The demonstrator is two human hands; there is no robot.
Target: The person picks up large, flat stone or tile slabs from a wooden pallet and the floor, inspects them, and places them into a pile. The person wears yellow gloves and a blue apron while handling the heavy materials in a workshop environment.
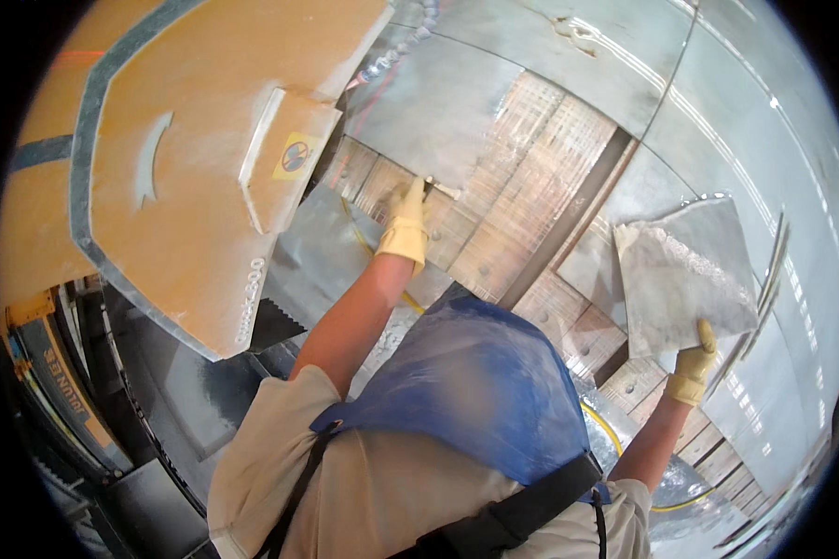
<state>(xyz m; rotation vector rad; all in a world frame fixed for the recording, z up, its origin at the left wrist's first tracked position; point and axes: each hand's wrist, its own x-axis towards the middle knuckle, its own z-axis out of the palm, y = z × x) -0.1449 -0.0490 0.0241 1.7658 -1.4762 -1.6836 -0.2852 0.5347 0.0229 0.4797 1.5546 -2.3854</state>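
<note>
My left hand [406, 224], in a pale yellow glove, is closed around a small dark-handled tool [429, 186] with a light flat end. It is over wooden boards, close to the lower edge of a flat grey slab [438, 102]. On the right, my gloved right hand [692, 361] grips the near edge of a loose, irregular grey stone piece [685, 279]. That piece appears tilted over the larger slabs, with a whitish wet streak across it. The palm side of my left hand is hidden.
An orange machine housing [186, 168] with a dark grey stripe stands on the left. Wooden boards [522, 168] with a long dark gap form the bed. Large wet grey slabs [727, 102] extend to the right. A segmented hose [401, 51] hangs at the top; a yellow hose [604, 424] lies near my apron.
</note>
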